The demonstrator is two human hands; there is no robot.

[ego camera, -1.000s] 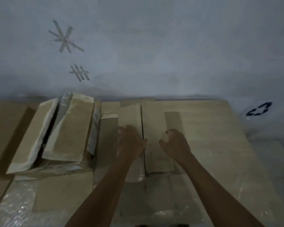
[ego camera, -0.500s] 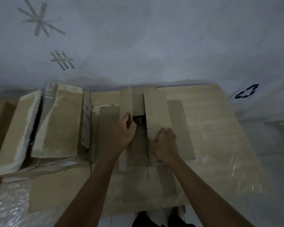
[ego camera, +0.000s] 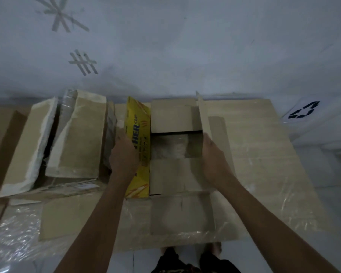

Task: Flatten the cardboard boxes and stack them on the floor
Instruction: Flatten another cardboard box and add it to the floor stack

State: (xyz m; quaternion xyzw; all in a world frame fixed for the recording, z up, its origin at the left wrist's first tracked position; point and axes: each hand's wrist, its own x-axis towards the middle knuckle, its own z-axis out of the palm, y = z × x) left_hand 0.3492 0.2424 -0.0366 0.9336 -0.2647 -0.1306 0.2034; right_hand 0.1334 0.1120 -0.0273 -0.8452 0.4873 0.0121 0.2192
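Head-worn view, steeply downward, close

Centre frame: left hand (ego camera: 124, 156) grips the yellow printed flap (ego camera: 139, 138), right hand (ego camera: 213, 156) holds the opposite flap (ego camera: 204, 117) upright, box (ego camera: 175, 174) open between.

The left hand (ego camera: 124, 156) covers part of the print on the yellow flap (ego camera: 139, 134), so the lettering reads only in part. Its fingers are hidden behind the flap. The frame's left edge cuts off a brown box (ego camera: 0, 138).
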